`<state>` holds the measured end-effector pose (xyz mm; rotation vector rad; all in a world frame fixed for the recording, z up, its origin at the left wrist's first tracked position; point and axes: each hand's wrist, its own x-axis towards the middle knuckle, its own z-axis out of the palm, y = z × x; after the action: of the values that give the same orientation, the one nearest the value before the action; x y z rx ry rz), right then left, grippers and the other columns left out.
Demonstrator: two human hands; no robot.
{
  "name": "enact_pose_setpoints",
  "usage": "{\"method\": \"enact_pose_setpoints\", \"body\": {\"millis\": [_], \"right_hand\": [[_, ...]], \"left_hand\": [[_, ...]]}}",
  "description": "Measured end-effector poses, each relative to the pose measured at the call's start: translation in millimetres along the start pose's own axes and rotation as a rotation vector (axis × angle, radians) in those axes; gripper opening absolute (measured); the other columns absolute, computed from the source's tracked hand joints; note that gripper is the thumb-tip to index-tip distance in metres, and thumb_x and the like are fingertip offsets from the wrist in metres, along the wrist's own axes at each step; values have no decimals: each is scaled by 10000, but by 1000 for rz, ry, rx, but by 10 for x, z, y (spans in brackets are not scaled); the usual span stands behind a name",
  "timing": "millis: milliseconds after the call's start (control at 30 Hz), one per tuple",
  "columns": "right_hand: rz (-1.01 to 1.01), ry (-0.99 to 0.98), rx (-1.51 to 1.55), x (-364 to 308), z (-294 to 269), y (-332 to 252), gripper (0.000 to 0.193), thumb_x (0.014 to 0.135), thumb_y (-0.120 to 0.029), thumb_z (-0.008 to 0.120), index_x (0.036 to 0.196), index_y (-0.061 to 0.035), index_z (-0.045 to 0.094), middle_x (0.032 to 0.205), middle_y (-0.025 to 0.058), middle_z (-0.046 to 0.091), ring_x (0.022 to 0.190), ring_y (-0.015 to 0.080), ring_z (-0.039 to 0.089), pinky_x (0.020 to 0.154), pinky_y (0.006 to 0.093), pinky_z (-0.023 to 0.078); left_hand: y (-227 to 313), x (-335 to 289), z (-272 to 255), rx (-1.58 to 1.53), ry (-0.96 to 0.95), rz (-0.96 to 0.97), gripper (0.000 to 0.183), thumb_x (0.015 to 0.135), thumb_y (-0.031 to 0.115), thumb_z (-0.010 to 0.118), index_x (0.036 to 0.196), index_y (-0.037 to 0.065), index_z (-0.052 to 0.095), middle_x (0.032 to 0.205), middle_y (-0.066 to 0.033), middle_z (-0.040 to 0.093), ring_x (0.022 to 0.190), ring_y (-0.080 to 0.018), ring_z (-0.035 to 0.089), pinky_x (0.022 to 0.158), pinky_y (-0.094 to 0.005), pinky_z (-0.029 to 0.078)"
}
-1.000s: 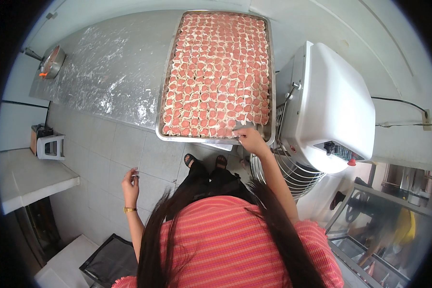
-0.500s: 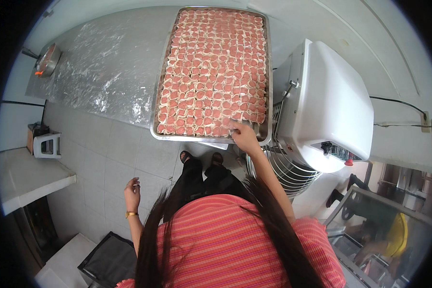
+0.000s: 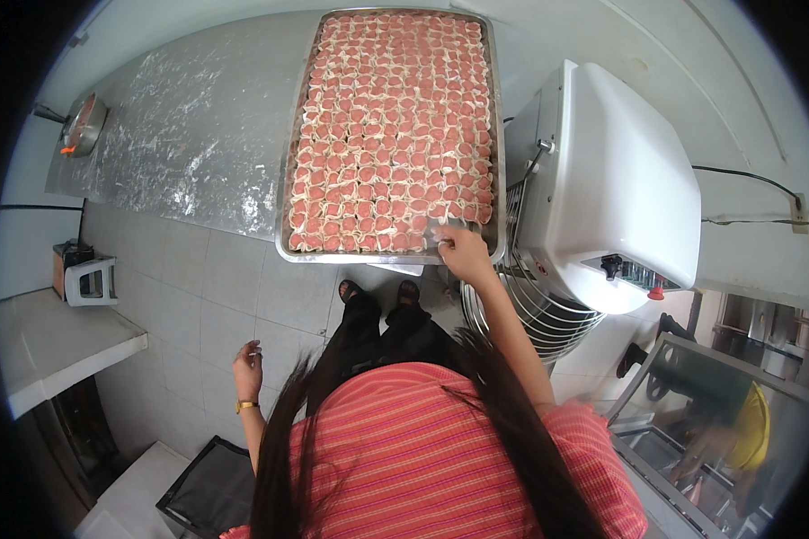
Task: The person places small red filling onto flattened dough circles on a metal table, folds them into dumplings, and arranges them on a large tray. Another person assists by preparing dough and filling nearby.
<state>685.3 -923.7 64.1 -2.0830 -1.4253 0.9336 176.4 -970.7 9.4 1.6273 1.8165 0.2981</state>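
Right hand, mine (image 3: 463, 253): over the near right corner of the tray, fingers bent, thumb and forefinger close together at the end of the nearest row. Grip: cannot tell whether a piece is between the fingertips. Arm reaches in over the near rim, presumably to keep clear of the finished rows.

Left hand, mine (image 3: 248, 364): out over the floor, half open, fingers loosely curled; nothing seen in it. Gold-coloured wristwatch (image 3: 246, 406) on that wrist.

Pleated open-topped dumplings (image 3: 377, 135), pink filling: in the tray, rows nearly filling it, sides touching; set filling-up, likely so none spills, and packed close, likely to save room. Nearest row stops short of the right side.

Rimmed metal tray (image 3: 283, 207): right part of the worktable, short side toward me, which suits a right-handed reach.

Metal worktable (image 3: 189, 117): white smears, probably flour against sticking.

Metal bowl (image 3: 90, 124): far left end, well apart from the tray.

White dough mixer (image 3: 629, 180): just right of the tray.
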Motion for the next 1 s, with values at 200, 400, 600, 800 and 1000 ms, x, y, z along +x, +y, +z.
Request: {"method": "enact_pose_setpoints", "body": {"millis": [200,400,600,800,1000], "right_hand": [[-17,61,-54,-45,4,-48,305,741,-139,571,1030,-88,658,853,186,654,799,341,630,757,413,489],[-94,155,-192,-72,26,-15,303,731,-106,547,1009,-104,668,860,183,646,786,354,620,738,445,488],[-140,135,-234,-60,-32,-69,323,726,-89,521,1009,-110,674,852,187,624,771,365,599,739,445,479],[-127,130,-251,-103,-50,-38,316,723,-98,537,1011,-108,667,863,176,626,803,353,600,753,443,474],[-159,126,-277,-83,20,5,313,729,-112,550,1022,-119,660,882,162,625,841,347,593,780,450,461]], "left_hand": [[-224,-140,78,28,-25,-107,294,782,-25,542,1059,40,617,885,-118,669,803,-205,652,701,-295,501],[-234,-381,170,53,-57,-252,277,788,5,553,1052,50,623,880,-108,676,771,-188,657,684,-301,508],[-1124,-663,479,-25,-115,-376,270,805,61,548,1064,61,625,899,-122,681,827,-192,664,706,-308,511],[-1285,-785,596,-19,-122,-376,282,802,136,587,1071,62,624,912,-124,680,860,-229,659,745,-316,507],[-1477,-831,675,-92,-117,-389,299,795,135,591,1084,58,616,947,-140,672,872,-229,655,750,-320,506]]}}
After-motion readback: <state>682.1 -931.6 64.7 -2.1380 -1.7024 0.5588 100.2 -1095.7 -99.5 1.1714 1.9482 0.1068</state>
